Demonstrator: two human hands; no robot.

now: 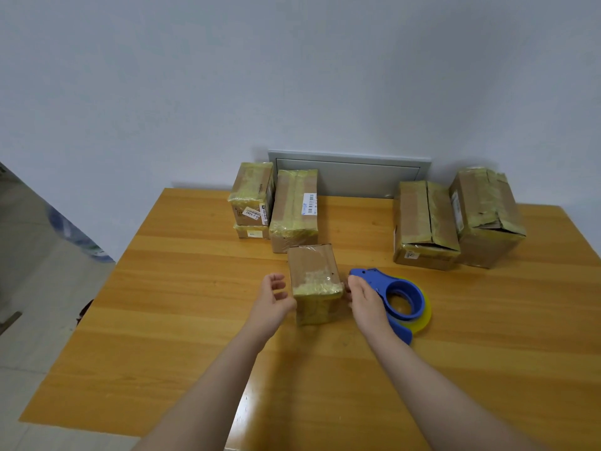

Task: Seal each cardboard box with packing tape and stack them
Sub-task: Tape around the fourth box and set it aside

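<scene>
Your hands flank the small box point(314, 281), which stands on the wooden table point(169, 320) near the middle, its top and near face covered with yellowish tape. Your left hand point(271, 304) is open beside the box's left side, fingers spread and curled, palm facing the cardboard; the heel of the hand looks to be touching the lower left edge, but the fingers hold nothing. Your right hand point(364, 301) sits at the box's right side, fingertips against or just at the top right corner; you cannot tell from here whether it grips the box or only rests on it. Just right of that hand lies the blue dispenser point(400, 297) with its yellow roll, flat on the table, partly hidden by your wrist. Behind the small box, a tall taped box point(294, 206) with a barcode label stands just beside a stack of two boxes point(250, 200) to its left. Well apart on the right, two bigger boxes point(455, 219) stand side by side, touching, their flaps taped but rumpled. A grey panel point(351, 174) is set in the wall behind the table.
</scene>
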